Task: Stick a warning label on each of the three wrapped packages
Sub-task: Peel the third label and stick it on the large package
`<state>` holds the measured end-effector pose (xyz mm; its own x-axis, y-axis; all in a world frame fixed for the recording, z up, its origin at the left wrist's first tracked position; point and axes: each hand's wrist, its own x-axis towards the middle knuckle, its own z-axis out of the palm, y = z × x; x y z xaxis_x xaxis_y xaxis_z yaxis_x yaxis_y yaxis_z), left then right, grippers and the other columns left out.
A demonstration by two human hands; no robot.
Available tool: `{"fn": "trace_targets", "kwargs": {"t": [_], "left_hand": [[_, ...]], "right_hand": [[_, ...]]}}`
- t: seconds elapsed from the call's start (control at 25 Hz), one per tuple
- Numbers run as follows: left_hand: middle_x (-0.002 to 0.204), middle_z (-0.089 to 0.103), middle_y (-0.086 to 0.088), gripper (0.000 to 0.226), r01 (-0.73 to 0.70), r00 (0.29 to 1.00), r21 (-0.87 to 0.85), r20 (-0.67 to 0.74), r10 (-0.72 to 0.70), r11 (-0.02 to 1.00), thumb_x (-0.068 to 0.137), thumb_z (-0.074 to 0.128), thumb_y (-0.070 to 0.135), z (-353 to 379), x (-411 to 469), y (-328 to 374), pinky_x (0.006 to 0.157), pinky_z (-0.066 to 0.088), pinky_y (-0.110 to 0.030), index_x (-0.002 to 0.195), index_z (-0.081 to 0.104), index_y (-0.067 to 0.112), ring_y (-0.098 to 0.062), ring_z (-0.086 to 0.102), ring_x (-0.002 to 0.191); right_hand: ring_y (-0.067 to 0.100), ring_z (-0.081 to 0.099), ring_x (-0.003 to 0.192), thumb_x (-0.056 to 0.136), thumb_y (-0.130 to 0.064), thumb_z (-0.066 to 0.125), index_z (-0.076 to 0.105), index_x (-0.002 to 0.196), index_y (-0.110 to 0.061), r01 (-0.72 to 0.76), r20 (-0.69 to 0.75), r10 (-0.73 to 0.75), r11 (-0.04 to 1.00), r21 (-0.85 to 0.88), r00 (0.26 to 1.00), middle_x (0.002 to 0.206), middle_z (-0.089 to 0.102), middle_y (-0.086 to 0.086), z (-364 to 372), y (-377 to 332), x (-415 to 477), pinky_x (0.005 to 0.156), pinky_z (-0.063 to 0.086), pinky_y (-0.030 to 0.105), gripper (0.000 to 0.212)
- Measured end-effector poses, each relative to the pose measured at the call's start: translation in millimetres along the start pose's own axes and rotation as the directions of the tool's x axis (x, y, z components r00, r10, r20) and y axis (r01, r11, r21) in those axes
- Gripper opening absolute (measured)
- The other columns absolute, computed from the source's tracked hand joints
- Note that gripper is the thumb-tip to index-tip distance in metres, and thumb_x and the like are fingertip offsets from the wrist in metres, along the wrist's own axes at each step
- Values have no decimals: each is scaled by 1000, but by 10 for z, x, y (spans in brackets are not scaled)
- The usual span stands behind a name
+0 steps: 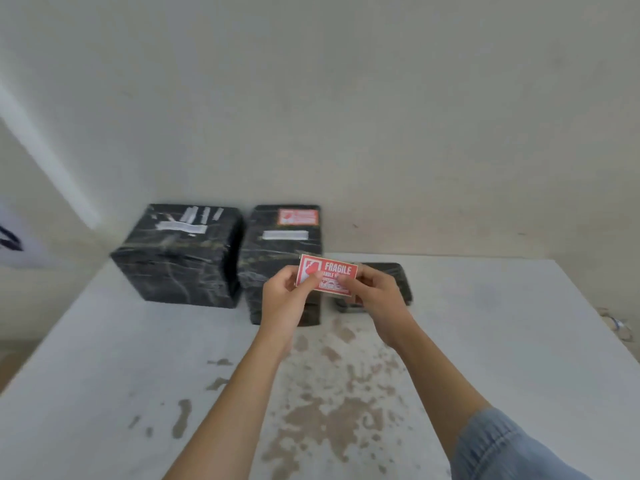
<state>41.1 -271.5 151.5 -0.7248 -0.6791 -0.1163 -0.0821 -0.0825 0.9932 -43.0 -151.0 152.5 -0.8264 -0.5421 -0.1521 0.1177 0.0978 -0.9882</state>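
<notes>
Three packages wrapped in black film stand at the back of a white table (138,358). The large left package (180,258) has only clear tape on top. The middle package (277,244) carries a red label (298,216) on its top. A low, small package (398,278) lies to the right, partly hidden behind my hands. I hold a red "FRAGILE" label (329,273) in front of the middle and right packages. My left hand (287,292) pinches its left end and my right hand (374,292) pinches its right end.
A plain wall rises right behind the packages. The table top is stained with brown patches (329,393) in the near middle. Some small objects (614,323) lie beyond the table's right edge.
</notes>
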Motion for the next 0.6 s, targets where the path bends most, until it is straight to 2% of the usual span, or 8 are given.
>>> {"fn": "trace_targets", "kwargs": {"t": [0.16, 0.28, 0.4, 0.48, 0.6], "left_hand": [[91, 68, 10, 17, -151, 982, 160, -85, 166, 976, 80, 70, 26, -1183, 357, 325, 71, 47, -15, 95, 65, 21, -2, 63, 85], [95, 64, 13, 19, -185, 960, 267, -157, 232, 946, 85, 62, 32, -1891, 651, 372, 73, 42, -11, 100, 64, 21, 3, 58, 87], [116, 58, 0, 29, -160, 930, 431, -235, 282, 888, 89, 57, 30, -2381, 1033, 226, 86, 39, -20, 115, 58, 16, -11, 55, 105], [129, 49, -7, 40, -109, 930, 544, -239, 278, 832, 90, 55, 28, -2606, 1288, 74, 96, 37, -28, 126, 50, 11, -21, 45, 122], [139, 41, -12, 50, -40, 942, 645, -230, 244, 763, 92, 52, 30, -2785, 1549, -122, 103, 36, -40, 134, 40, 7, -28, 35, 130]], "right_hand": [[11, 66, 81, 88, -17, 63, 66, 84, -18, 12, -40, -12, 1000, -2, 999, 87, 71, -2, 1205, -286, 318, 65, 53, 19, 6], [11, 65, 77, 90, -17, 61, 65, 87, -15, -18, -112, 21, 1000, 21, 993, 90, 70, 1, 1834, -346, 577, 62, 51, 19, 5], [6, 59, 74, 92, -20, 58, 64, 100, -9, -69, -186, 66, 998, -8, 980, 93, 67, 1, 2199, -294, 786, 60, 42, 18, 14], [4, 58, 75, 92, -21, 58, 65, 103, -7, -95, -213, 79, 993, -67, 974, 96, 67, 2, 2373, -268, 912, 60, 41, 17, 19], [6, 59, 72, 91, -20, 60, 66, 103, -6, -119, -238, 83, 983, -138, 968, 97, 69, 3, 2498, -219, 1051, 59, 44, 17, 20]]}}
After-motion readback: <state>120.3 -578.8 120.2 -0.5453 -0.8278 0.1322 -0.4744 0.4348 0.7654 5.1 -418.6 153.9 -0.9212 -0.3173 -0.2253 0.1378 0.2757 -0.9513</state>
